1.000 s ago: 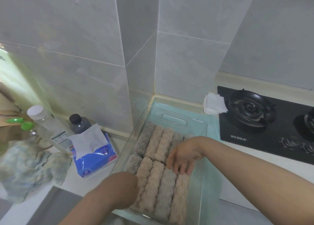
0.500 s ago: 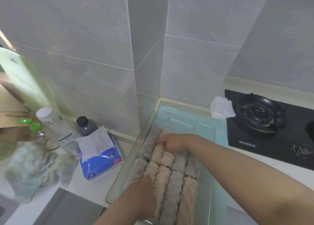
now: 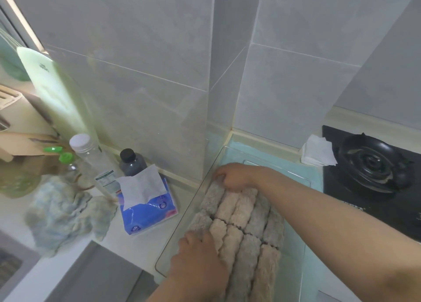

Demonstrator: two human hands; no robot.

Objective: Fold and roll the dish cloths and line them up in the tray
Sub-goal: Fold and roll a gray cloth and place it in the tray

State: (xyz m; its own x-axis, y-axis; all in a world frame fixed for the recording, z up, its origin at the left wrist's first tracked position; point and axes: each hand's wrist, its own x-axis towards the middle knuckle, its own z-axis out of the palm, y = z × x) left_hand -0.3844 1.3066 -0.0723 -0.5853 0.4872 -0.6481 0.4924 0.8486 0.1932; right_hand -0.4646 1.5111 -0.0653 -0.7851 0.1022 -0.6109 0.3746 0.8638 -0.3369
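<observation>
Beige dish cloths (image 3: pixel 246 210) in clear tray (image 3: pixel 188 210): pressed flat-fingered by left hand (image 3: pixel 200 253) at lower centre, gripped by curled right hand (image 3: pixel 232 176) mid-frame.

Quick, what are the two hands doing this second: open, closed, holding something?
Left hand: open, laid flat, pressing the near fluffy beige and grey rolled dish cloths.
Right hand: curled over the far cloths' ends; grip cannot be told.

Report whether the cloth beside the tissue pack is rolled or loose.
Loose: the cloth lies crumpled in a heap on the counter.
</observation>
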